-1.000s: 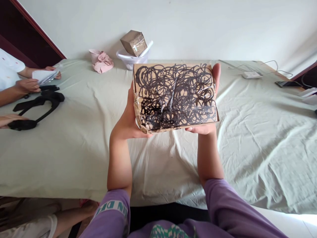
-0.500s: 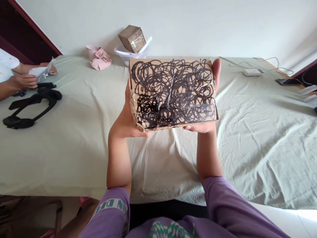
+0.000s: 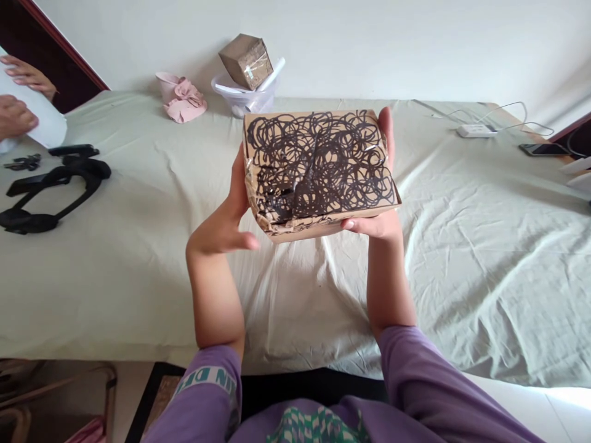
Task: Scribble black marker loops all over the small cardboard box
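Observation:
A cardboard box (image 3: 318,166) is held up above the cloth-covered table, its near face covered in black looping scribbles. Clear tape and crumpled cardboard show at its lower left corner. My right hand (image 3: 381,221) grips the right end, thumb on the lower edge and fingers up along the side. At the left end, my left hand (image 3: 221,224) supports the box with its fingers against the side, partly hidden behind it. The left thumb sticks out below, apart from the box.
Behind stands a clear plastic tub (image 3: 240,98) with a smaller cardboard box (image 3: 247,61) on it, beside a pink cloth bundle (image 3: 182,98). A black strap-like headset (image 3: 50,191) lies left, near another person's hands (image 3: 23,98) holding white sheet material. A white power strip (image 3: 476,130) and phone (image 3: 543,150) lie right.
The box has tilted, showing more of its lower side. My left thumb has come away from its lower edge. The other person's hands moved left with the white sheet material.

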A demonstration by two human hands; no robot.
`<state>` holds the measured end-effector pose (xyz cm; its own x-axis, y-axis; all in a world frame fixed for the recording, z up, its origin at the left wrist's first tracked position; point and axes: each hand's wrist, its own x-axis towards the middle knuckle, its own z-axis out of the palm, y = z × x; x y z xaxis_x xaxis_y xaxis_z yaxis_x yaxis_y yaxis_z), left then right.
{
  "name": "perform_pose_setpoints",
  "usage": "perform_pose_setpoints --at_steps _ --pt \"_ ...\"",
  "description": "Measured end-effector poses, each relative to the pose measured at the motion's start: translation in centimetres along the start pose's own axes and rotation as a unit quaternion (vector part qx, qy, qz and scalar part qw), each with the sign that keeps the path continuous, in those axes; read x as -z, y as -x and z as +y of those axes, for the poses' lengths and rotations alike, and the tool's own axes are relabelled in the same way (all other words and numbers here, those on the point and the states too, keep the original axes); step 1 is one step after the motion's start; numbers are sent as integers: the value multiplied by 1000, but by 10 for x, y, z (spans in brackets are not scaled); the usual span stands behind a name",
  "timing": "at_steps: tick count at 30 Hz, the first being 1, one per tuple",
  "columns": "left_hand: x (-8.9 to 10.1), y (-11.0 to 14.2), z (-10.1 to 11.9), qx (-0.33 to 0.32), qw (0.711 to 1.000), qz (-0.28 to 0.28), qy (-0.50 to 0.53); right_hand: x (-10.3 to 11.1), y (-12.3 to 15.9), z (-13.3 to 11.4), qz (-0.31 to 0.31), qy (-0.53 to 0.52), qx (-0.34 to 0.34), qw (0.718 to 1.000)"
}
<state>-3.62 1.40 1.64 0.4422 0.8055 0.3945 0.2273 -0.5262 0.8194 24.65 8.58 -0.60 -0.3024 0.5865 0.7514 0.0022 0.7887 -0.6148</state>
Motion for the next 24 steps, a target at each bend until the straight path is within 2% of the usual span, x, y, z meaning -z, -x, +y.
perform_pose_setpoints --at_steps 2,4,10,14,16,19,24 --pt "2 6 -6 -11 999 2 47 0 2 4 -11 17 1 1000" --pt "1 11 -9 13 998 24 62 1 3 6 -13 37 6 999" --pt "-10 7 -5 54 996 67 2 -1 4 -1 -39 55 72 995" --pt "-15 -1 2 70 993 83 -51 -6 2 3 -42 44 75 995" --pt "-13 -2 3 62 994 83 -42 -10 2 9 -49 20 67 996" --pt "-5 -1 -2 42 995 83 -32 -17 3 16 -61 26 18 998" --pt "10 2 -10 92 990 98 -53 -36 7 25 -95 40 -45 994"
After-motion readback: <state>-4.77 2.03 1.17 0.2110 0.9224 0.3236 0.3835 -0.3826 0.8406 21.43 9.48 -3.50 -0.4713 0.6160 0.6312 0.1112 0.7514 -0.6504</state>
